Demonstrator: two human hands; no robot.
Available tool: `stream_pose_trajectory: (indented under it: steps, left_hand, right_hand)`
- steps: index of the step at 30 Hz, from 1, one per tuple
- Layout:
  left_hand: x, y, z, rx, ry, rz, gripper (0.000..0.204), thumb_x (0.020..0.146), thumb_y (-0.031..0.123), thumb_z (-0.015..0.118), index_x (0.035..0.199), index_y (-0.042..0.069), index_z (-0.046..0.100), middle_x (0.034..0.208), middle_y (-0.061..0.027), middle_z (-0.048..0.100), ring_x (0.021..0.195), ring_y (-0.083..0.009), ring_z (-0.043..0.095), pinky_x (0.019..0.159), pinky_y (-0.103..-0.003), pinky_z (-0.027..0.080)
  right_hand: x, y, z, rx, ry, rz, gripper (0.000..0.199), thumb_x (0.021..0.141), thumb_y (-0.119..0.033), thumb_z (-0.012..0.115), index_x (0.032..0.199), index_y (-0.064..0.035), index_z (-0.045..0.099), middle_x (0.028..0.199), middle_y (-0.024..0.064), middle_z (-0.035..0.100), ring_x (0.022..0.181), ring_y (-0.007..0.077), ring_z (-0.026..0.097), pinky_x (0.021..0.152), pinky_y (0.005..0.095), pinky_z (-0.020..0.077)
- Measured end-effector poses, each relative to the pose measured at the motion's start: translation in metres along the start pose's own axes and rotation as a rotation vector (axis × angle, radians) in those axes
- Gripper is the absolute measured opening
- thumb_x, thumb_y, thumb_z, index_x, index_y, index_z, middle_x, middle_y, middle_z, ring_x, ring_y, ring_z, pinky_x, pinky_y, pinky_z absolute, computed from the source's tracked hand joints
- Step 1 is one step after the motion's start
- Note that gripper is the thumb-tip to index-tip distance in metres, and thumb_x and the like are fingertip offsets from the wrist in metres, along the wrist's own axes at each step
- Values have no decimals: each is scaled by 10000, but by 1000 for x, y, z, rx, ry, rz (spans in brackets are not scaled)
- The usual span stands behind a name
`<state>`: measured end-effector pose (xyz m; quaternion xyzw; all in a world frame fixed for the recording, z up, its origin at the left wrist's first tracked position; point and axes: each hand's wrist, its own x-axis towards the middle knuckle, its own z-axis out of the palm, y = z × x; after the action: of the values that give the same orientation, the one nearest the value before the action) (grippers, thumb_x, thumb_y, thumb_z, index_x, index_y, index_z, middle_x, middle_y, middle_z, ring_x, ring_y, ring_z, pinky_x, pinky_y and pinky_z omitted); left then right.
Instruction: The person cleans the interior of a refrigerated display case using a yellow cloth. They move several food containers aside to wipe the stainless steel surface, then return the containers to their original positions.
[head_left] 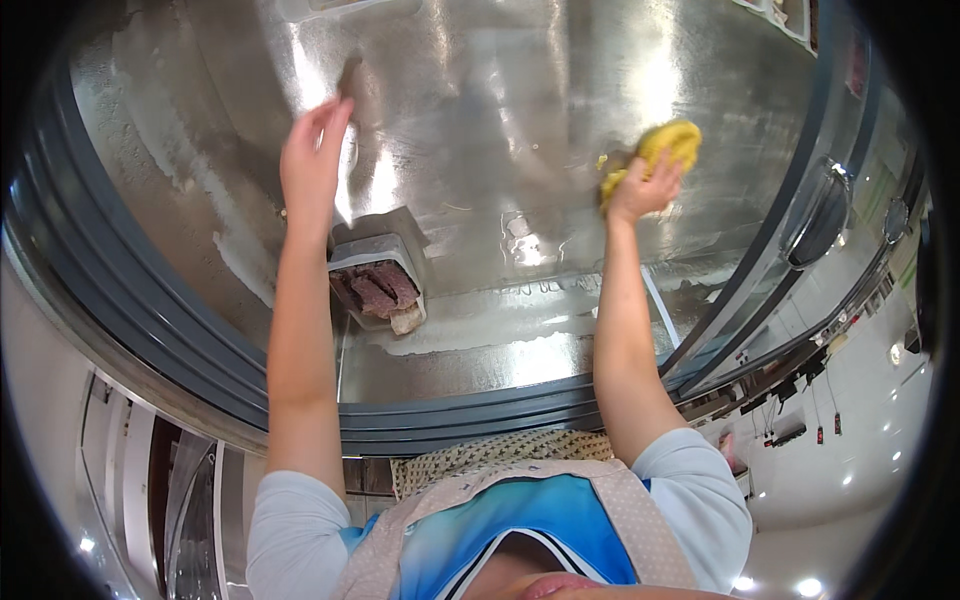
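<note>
My right hand (645, 190) presses a crumpled yellow cloth (675, 143) against the wet metal surface (480, 150) inside a freezer cabinet. The cloth bunches out past my fingertips and is slightly blurred. On the other side, my left hand (318, 150) is held over the same metal, fingers stretched out and a gap by the thumb; I see nothing in it. A dark reflection or shadow lies just beyond its fingertips. Beside my left forearm sits a small white tub (375, 250) with dark reddish pieces (380, 288) that look like frozen meat.
Grey rails (470, 425) curve around the cabinet's near edge, under my arms. White frost (245, 262) coats the left side. A glass lid with an oval handle (818, 215) stands at the right. Parts of pale trays (790, 20) show at the far edge.
</note>
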<state>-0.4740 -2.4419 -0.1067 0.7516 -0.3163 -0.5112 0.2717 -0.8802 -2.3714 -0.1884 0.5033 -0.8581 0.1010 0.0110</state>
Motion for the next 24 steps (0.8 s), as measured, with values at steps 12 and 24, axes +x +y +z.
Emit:
stream_pose_trajectory:
  steps: [12,24]
  left_hand:
    - [-253,-166,-81,379,153,-414,354,911,139,471,1231,-9,491,1161,-148,581,1059,-225,556,893,-299,419]
    - [-217,-175,-90,331,-20,-414,276,787,130,546,1036,17,510,866,-159,642,805,-268,634,735,-336,478]
  right_hand:
    - [-180,-107,-53,564,-910,-1102,279,645,-123,584,884,-214,696,1206,-78,559,1123,191,469,942,403,327]
    - [-47,-160,-16,227,-245,-718,504,700,-209,619,1199,-268,585,1402,5,402,1262,321,338,1007,504,216]
